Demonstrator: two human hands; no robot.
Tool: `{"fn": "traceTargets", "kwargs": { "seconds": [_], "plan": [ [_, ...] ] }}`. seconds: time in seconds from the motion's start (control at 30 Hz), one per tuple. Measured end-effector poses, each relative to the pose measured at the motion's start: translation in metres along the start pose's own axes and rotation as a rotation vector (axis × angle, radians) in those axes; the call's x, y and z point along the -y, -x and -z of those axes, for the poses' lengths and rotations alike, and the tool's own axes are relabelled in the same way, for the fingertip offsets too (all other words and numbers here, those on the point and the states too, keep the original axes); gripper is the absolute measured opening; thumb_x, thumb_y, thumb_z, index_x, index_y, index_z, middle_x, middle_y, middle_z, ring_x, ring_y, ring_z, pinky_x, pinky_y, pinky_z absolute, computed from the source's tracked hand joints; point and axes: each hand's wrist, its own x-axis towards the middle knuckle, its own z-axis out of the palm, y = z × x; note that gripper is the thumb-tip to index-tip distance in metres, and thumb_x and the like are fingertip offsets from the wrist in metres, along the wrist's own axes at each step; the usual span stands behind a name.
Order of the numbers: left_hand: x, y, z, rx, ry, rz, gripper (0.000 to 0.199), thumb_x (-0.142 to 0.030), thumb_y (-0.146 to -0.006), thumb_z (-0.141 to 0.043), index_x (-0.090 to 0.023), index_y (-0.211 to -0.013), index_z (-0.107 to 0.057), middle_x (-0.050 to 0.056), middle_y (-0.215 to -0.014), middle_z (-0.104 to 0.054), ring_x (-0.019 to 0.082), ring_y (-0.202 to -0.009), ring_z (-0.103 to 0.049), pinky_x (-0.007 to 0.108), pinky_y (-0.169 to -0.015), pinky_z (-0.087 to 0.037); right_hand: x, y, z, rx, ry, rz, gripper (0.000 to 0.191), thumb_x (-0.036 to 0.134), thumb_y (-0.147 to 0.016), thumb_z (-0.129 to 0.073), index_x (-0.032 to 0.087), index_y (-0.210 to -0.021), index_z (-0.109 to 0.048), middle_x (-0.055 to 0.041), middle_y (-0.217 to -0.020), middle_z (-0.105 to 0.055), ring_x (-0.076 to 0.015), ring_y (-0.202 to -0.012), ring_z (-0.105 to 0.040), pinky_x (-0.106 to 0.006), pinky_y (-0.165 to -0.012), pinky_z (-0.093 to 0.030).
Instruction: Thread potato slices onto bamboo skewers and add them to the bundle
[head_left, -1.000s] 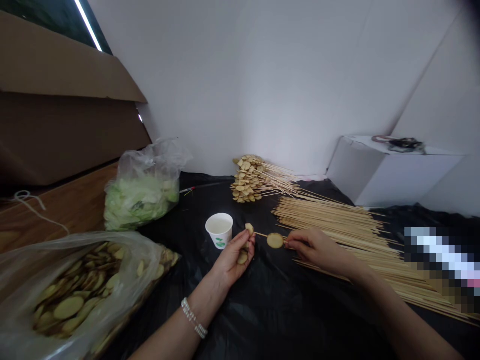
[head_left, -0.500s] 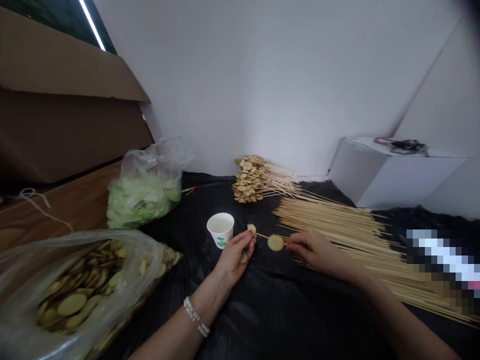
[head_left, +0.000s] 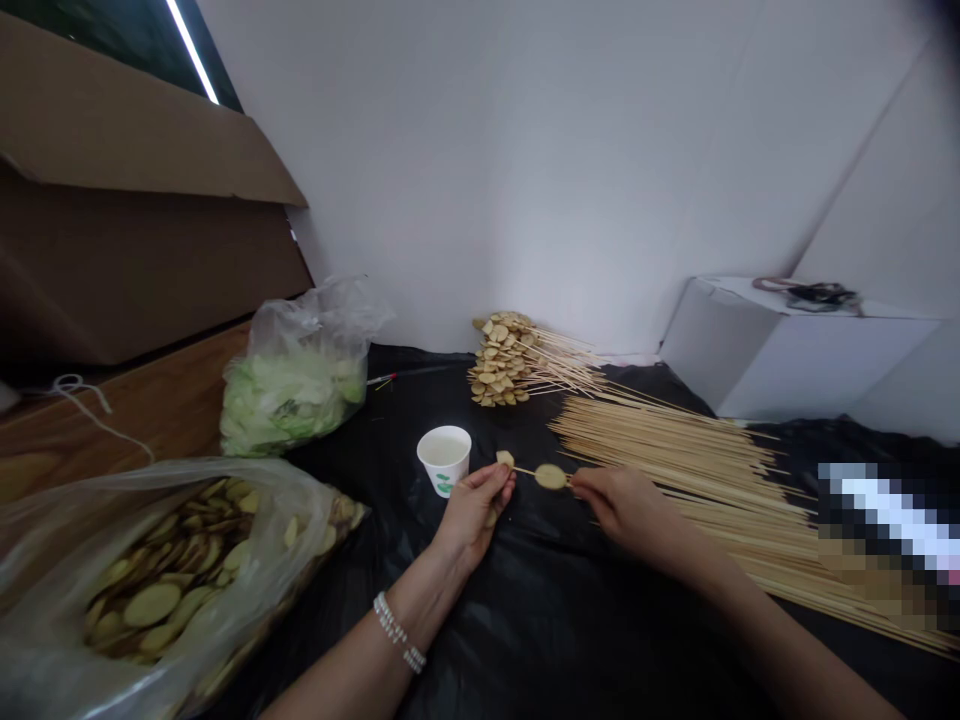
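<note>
Tips one slice (head_left: 551, 476) flatter than earlier, past a bag (head_left: 45, 650) of many more, on a stick (head_left: 525, 470) pinched in the right hand (head_left: 619, 505), beside another slice (head_left: 505, 459) gripped in the left hand (head_left: 472, 508), before bare sticks (head_left: 660, 435) and, farthest, a heap (head_left: 501, 362) already threaded.

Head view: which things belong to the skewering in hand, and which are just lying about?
Likely in use: held skewer in right hand; threaded slice; pinched slice in left hand; open bag of slices; loose skewers; pile of loaded skewers.

Apparently lying about: bagged greens; white box; cardboard box; perhaps paper cup.
</note>
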Motion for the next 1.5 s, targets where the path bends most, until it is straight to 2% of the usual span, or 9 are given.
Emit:
{"fn": "traceTargets", "kwargs": {
  "seconds": [0.17,0.43,0.63,0.9,1.0,1.1,1.2,1.33,1.5],
  "plan": [
    [0.001,0.001,0.0,0.035,-0.033,-0.015,0.005,-0.004,-0.069,-0.071,-0.008,-0.071,-0.07,0.006,-0.068,-0.068,0.005,-0.054,-0.059,0.011,-0.054,-0.051,0.006,0.001,0.002,0.073,-0.05,-0.015,0.024,0.019,-0.089,-0.037,0.02,-0.071,-0.054,-0.0016,-0.065,-0.06,-0.0133,-0.058,-0.05,-0.025,-0.057,-0.03],
    [0.002,0.002,-0.002,0.012,-0.047,-0.027,0.008,-0.006,-0.064,-0.076,-0.009,-0.068,-0.07,0.006,-0.065,-0.068,0.005,-0.054,-0.059,0.011,-0.053,-0.05,0.007,0.0,-0.003,0.005,0.016,-0.081,0.026,0.021,-0.089,-0.037,0.02,-0.069,-0.052,-0.0033,-0.065,-0.06,-0.0149,-0.059,-0.052,-0.026,-0.057,-0.029],
    [0.002,0.003,-0.001,0.046,-0.082,-0.018,0.013,-0.01,-0.06,-0.079,-0.007,-0.07,-0.071,0.006,-0.063,-0.067,0.005,-0.051,-0.057,0.012,-0.052,-0.047,0.013,0.001,0.0,0.093,-0.077,-0.04,0.027,0.018,-0.088,-0.037,0.02,-0.065,-0.051,-0.0017,-0.061,-0.058,-0.0128,-0.053,-0.047,-0.025,-0.054,-0.028],
    [0.002,0.003,-0.001,0.035,-0.118,-0.02,0.009,-0.01,-0.062,-0.078,-0.008,-0.067,-0.071,0.005,-0.063,-0.067,0.005,-0.051,-0.056,0.011,-0.051,-0.046,0.013,0.0,-0.007,-0.008,0.018,-0.088,0.024,0.018,-0.088,-0.038,0.02,-0.07,-0.054,-0.0036,-0.066,-0.061,-0.0143,-0.06,-0.052,-0.025,-0.058,-0.031],
    [0.002,0.003,0.001,0.052,-0.14,-0.025,0.008,-0.01,-0.063,-0.077,-0.008,-0.067,-0.071,0.005,-0.063,-0.066,0.004,-0.052,-0.055,0.011,-0.051,-0.045,0.014,0.0,-0.005,0.017,-0.07,-0.067,0.025,0.019,-0.087,-0.039,0.02,-0.066,-0.053,-0.0016,-0.062,-0.059,-0.0134,-0.057,-0.05,-0.025,-0.057,-0.031],
    [0.002,0.003,0.002,0.071,-0.167,-0.002,0.008,-0.011,-0.064,-0.077,-0.007,-0.069,-0.071,0.005,-0.065,-0.067,0.005,-0.053,-0.056,0.01,-0.051,-0.046,0.013,0.0,0.0,0.142,-0.27,-0.085,0.028,0.02,-0.087,-0.039,0.019,-0.062,-0.052,0.0007,-0.055,-0.057,-0.0122,-0.054,-0.05,-0.023,-0.055,-0.033],
    [0.001,0.003,0.001,0.076,-0.181,0.014,0.01,-0.012,-0.064,-0.077,-0.007,-0.071,-0.071,0.006,-0.067,-0.067,0.005,-0.054,-0.057,0.01,-0.051,-0.046,0.008,-0.002,0.002,0.232,-0.428,-0.146,0.025,0.022,-0.087,-0.039,0.018,-0.07,-0.057,0.0023,-0.053,-0.056,-0.0114,-0.052,-0.049,-0.021,-0.052,-0.034],
    [0.003,0.003,-0.001,0.051,-0.143,-0.014,0.013,-0.019,-0.069,-0.075,-0.008,-0.073,-0.071,0.006,-0.069,-0.067,0.005,-0.054,-0.056,0.011,-0.052,-0.047,0.001,-0.004,-0.004,0.201,-0.462,-0.174,0.026,0.026,-0.087,-0.041,0.017,-0.071,-0.059,0.0024,-0.055,-0.055,-0.0105,-0.051,-0.047,-0.02,-0.051,-0.033],
    [0.005,0.001,-0.001,0.004,-0.084,-0.074,0.017,-0.014,-0.063,-0.079,-0.01,-0.076,-0.071,0.004,-0.069,-0.067,0.004,-0.055,-0.057,0.01,-0.053,-0.048,0.001,-0.004,-0.009,0.184,-0.452,-0.172,0.021,0.028,-0.087,-0.044,0.018,-0.076,-0.058,0.0019,-0.059,-0.058,-0.0107,-0.054,-0.049,-0.021,-0.051,-0.033]
  ]
}}
